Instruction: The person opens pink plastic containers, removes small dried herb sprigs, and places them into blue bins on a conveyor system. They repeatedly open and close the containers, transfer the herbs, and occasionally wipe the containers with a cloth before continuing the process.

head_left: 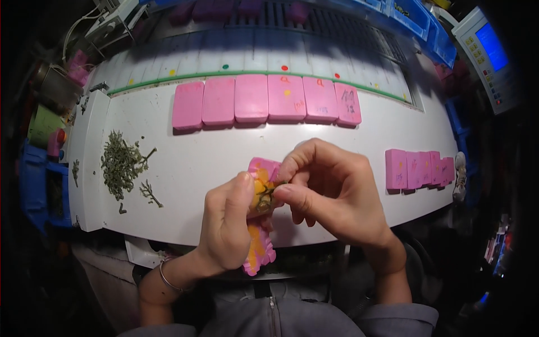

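Note:
My left hand (pixel 227 224) grips a pink block (pixel 259 253) with orange-yellow patches, held upright over the front edge of the white table (pixel 185 163). A small green sprig (pixel 264 197) sits against the block near its upper part. My right hand (pixel 325 194) pinches that sprig with thumb and fingertips, pressed close to the left thumb. The middle of the block is hidden by my fingers.
A row of several pink blocks (pixel 266 101) lies at the back of the table, a smaller group (pixel 418 168) at the right. A heap of green sprigs (pixel 120 163) lies at the left. Blue bins (pixel 418 19) and a control panel (pixel 488 56) stand behind.

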Demonstrator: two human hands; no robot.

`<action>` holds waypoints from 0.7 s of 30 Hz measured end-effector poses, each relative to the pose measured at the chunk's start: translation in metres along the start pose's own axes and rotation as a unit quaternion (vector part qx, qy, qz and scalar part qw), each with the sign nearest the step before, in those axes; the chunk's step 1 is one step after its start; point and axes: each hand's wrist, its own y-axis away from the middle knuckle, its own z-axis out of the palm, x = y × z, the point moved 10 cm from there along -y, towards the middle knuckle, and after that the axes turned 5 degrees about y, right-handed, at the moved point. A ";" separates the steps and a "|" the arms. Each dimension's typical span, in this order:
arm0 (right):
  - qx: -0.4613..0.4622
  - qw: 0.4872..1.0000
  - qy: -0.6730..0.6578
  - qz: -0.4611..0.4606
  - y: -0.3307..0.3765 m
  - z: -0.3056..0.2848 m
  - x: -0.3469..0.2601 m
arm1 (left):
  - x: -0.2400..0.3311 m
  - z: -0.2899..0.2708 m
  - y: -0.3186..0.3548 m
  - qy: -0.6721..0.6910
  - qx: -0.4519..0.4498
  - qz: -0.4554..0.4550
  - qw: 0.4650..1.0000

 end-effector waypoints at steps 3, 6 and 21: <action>0.001 1.000 0.001 -0.003 -0.001 -0.001 -0.002 | 0.003 0.004 0.000 0.024 -0.039 0.015 0.999; 0.002 0.999 -0.031 0.010 0.001 -0.003 -0.001 | -0.002 0.007 -0.001 0.053 -0.045 -0.019 0.997; 0.097 0.972 -0.207 -0.048 0.024 -0.018 0.004 | -0.038 0.009 0.005 0.222 -0.157 -0.120 0.955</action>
